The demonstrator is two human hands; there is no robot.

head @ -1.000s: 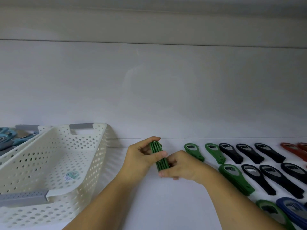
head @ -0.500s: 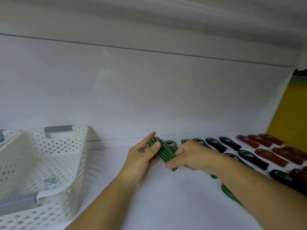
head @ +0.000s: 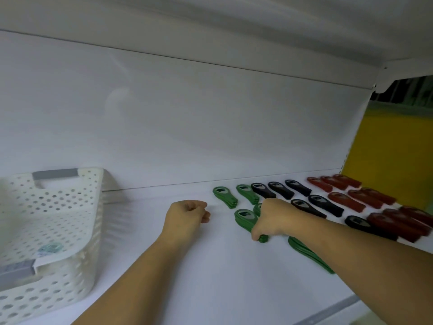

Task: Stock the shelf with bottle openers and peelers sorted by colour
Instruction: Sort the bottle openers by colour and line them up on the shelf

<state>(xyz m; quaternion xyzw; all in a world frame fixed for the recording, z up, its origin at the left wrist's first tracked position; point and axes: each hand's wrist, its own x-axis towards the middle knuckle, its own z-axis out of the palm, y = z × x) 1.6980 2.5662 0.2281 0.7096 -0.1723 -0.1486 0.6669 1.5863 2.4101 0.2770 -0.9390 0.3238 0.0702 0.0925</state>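
My right hand [head: 269, 219] grips the lower end of a stack of green bottle openers [head: 244, 216] that lies flat on the white shelf [head: 210, 277]. My left hand [head: 186, 215] hovers to the left of it with loosely curled fingers and holds nothing. Behind lie two more green stacks [head: 225, 197], then rows of black openers [head: 324, 205] and red openers [head: 346, 200] further right. Another green stack [head: 309, 256] shows partly under my right forearm.
A white perforated basket [head: 77, 231] with grey handles stands at the left on the shelf, with a sticker inside. The shelf's back wall rises behind everything. The shelf above hangs low overhead. A yellow surface shows past the shelf's right end.
Both hands held the green stack upright before; now my right hand has laid it down on the shelf beside the other green ones, and my left hand has let go. The view turned right.
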